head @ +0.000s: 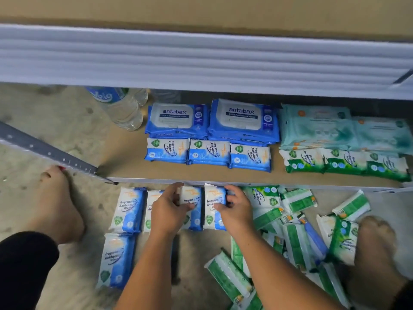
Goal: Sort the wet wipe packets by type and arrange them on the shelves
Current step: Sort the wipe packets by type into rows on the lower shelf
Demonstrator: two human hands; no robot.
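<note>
Both hands busy just in front of the shelf (125, 166)
Left hand (166, 209) pinches one blue Fragrance Free packet (192, 196), right hand (238, 209) grips the neighbour packet (212, 204), both on the floor right by the shelf's front edge. Green packets (297, 240) lie heaped in front of the shelf too.

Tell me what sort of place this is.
Probably a storeroom or small shop's stock area: a metal shelving rack, wipe packs sorted in rows on its low shelf, and loose packets spread on a bare concrete floor.
</note>
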